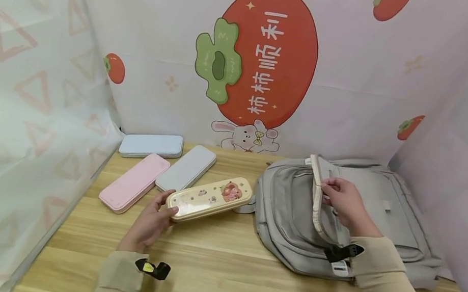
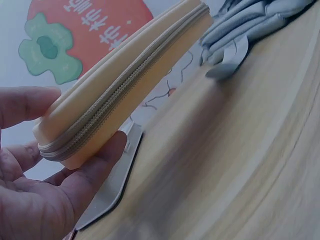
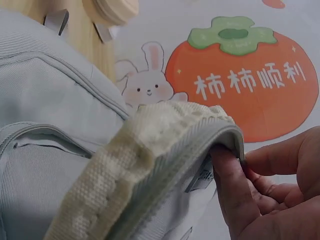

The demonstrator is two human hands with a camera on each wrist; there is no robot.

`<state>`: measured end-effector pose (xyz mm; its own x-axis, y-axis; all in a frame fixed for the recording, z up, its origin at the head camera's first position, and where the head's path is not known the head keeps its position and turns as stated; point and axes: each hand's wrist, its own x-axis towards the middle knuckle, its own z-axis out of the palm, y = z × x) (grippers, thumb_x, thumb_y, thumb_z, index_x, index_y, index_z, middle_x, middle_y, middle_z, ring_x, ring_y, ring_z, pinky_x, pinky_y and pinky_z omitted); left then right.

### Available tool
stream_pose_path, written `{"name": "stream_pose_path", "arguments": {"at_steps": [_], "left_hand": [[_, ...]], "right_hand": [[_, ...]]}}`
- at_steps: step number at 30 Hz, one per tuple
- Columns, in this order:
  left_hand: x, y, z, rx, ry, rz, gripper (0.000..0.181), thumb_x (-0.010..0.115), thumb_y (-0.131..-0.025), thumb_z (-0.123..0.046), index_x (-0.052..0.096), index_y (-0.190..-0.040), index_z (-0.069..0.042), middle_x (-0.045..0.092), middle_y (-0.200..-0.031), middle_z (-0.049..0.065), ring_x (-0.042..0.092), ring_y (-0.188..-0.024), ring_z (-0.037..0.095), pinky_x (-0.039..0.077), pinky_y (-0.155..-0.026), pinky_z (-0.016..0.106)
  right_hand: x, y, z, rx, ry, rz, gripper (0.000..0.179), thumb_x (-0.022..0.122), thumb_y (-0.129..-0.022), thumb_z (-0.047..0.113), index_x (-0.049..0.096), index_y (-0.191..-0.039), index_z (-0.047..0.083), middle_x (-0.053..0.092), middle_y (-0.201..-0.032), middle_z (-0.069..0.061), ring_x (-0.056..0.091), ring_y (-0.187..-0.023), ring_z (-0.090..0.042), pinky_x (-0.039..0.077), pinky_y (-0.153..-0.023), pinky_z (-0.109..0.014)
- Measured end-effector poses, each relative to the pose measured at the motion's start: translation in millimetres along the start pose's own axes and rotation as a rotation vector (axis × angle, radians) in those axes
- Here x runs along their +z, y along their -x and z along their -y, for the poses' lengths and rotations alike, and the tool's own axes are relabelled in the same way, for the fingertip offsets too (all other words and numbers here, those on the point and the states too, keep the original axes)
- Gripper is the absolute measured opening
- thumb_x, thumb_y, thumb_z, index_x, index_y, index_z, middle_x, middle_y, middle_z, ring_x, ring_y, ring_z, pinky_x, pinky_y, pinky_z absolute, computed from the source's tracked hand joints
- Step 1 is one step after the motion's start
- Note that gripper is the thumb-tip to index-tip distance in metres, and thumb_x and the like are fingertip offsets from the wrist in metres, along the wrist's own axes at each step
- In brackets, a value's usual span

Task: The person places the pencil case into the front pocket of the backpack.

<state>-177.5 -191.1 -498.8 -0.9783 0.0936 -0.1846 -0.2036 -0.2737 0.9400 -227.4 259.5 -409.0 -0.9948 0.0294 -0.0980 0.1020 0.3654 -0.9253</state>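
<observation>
My left hand [image 1: 152,223] grips one end of a cream zippered pencil case [image 1: 210,200] with a printed lid. In the left wrist view the zip along the case's side [image 2: 125,82] is closed, and the case is held above the table. At the right lies a grey backpack [image 1: 283,211]. My right hand [image 1: 345,201] pinches the edge of its pocket flap [image 1: 316,201] and holds it raised. Up close in the right wrist view, thumb and fingers [image 3: 232,185] grip the flap's zippered rim [image 3: 150,155]; the pocket's inside is mostly hidden.
Left of the cream case lie a pink case [image 1: 135,182], a white case [image 1: 187,168] and a light blue case [image 1: 152,145] on the wooden table [image 1: 212,276]. A printed cloth backdrop [image 1: 338,106] stands behind, with cloth walls on both sides.
</observation>
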Motion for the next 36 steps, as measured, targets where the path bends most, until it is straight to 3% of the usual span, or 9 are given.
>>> {"name": "stream_pose_path", "arguments": {"at_steps": [6,13,36], "left_hand": [[23.1,-12.2,4.3,0.019,0.002,0.042,0.061,0.046,-0.1,0.014,0.023,-0.156,0.008,0.031,-0.133,0.017,0.057,-0.096,0.016,0.054,-0.074,0.026],[43.8,-22.8,2.4,0.021,-0.01,0.073,0.063,0.049,-0.099,0.014,0.024,-0.157,0.008,0.033,-0.13,0.019,0.056,-0.1,0.018,0.055,-0.076,0.027],[75.3,-32.2,6.4,-0.002,-0.068,0.078,0.06,0.057,-0.098,0.01,0.034,-0.153,0.009,0.04,-0.129,0.023,0.059,-0.1,0.021,0.057,-0.074,0.027]], "right_hand": [[-0.5,-1.0,1.1,-0.035,-0.115,0.051,0.028,0.048,-0.108,0.005,0.049,-0.123,-0.018,0.059,-0.098,0.003,0.056,-0.084,0.001,0.054,-0.072,-0.019],[-4.2,0.1,5.6,-0.032,-0.149,0.067,0.026,0.046,-0.109,0.007,0.05,-0.122,-0.015,0.059,-0.096,0.007,0.057,-0.088,0.0,0.054,-0.075,-0.019],[-20.6,8.3,3.0,-0.04,-0.219,0.097,0.015,0.046,-0.11,0.009,0.056,-0.112,-0.002,0.058,-0.093,0.007,0.057,-0.087,-0.004,0.055,-0.075,-0.02]]}}
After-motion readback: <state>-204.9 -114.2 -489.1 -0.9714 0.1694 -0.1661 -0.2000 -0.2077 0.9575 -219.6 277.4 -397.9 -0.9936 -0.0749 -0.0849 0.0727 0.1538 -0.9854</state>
